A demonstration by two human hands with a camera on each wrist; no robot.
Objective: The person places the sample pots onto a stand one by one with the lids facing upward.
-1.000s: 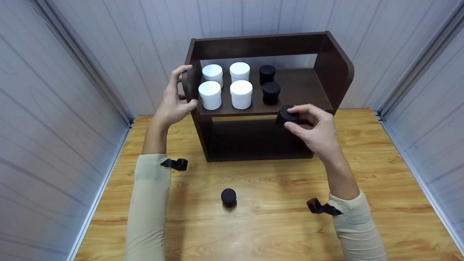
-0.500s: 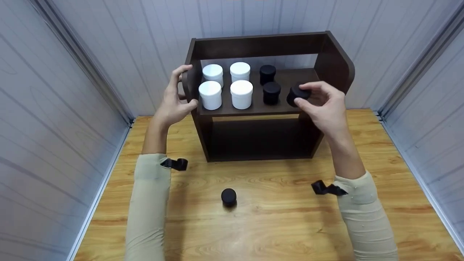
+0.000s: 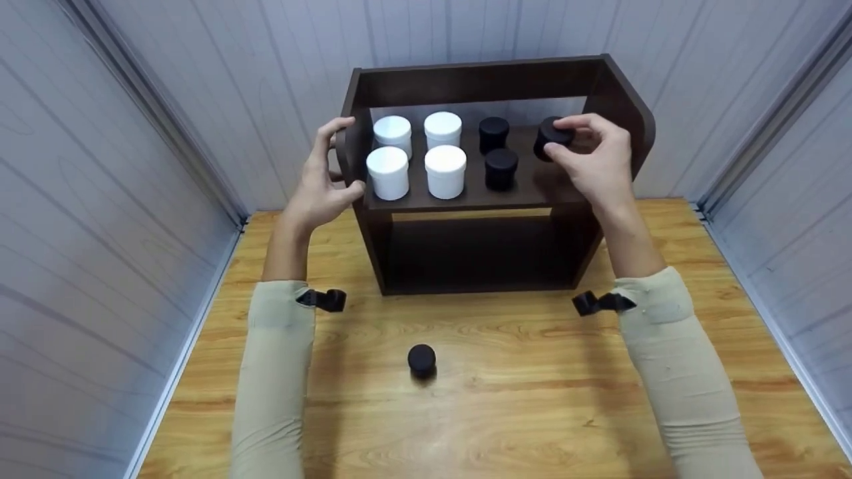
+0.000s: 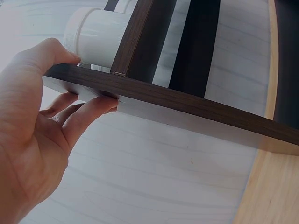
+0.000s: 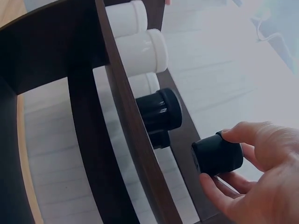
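On the upper board of the dark wooden shelf point(image 3: 602, 93), at about 1 o'clock from the middle of the head view, the right hand point(image 3: 596, 163) pinches a small black jar point(image 3: 551, 136) between thumb and curled fingers; the jar is at the back of the board, and I cannot tell if its bottom already touches the wood. Just beside it, toward 9 o'clock, two other black jars point(image 3: 498, 150) stand one behind the other, and further in the same direction four white jars point(image 3: 418, 154) stand in a square of two rows. The left hand point(image 3: 323, 183) grips the left side panel of the shelf at about 10 o'clock, thumb on the inner face near the front white jar and the other fingers half bent around the outer face; the left wrist view shows the same grip on the panel edge. The shelf stands on a light wooden counter point(image 3: 506, 406), against the back wall. One more black jar point(image 3: 421, 359) stands alone on the counter at 6 o'clock, well apart from the shelf, between the two beige sleeves. Pale grey panelled walls point(image 3: 133, 153) close the counter on three sides.
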